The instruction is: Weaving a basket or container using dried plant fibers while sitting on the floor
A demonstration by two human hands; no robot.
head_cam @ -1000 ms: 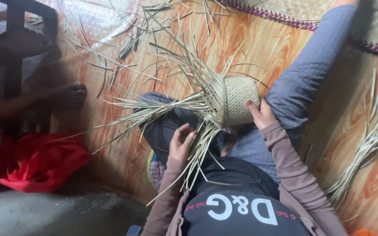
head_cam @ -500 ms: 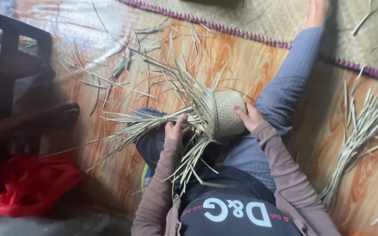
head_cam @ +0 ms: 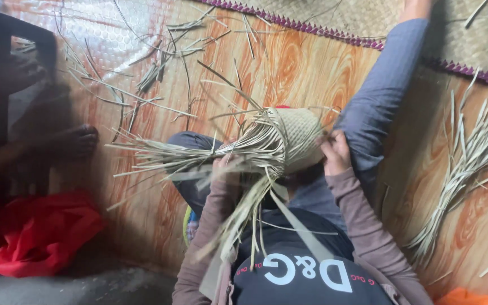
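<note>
Head view, single entry. Item: half-woven basket of pale dried straw, rounded (head_cam: 297,135), resting on the seated person's lap between the knees, above a wood-grain vinyl floor (head_cam: 312,68). Loose unwoven strands (head_cam: 199,155) fan out from its rim toward the left and downward. Left hand (head_cam: 224,166): fingers closed around a bunch of those strands, just beside the woven part. Right hand (head_cam: 334,152): curled against the basket's right edge, gripping it. Surroundings: bundle of long dried straw strips (head_cam: 470,164) lying on the floor to the right; scattered straw pieces (head_cam: 159,73) upper left; crumpled red cloth (head_cam: 35,234) lower left; woven mat with purple border (head_cam: 334,17) along the top.
</note>
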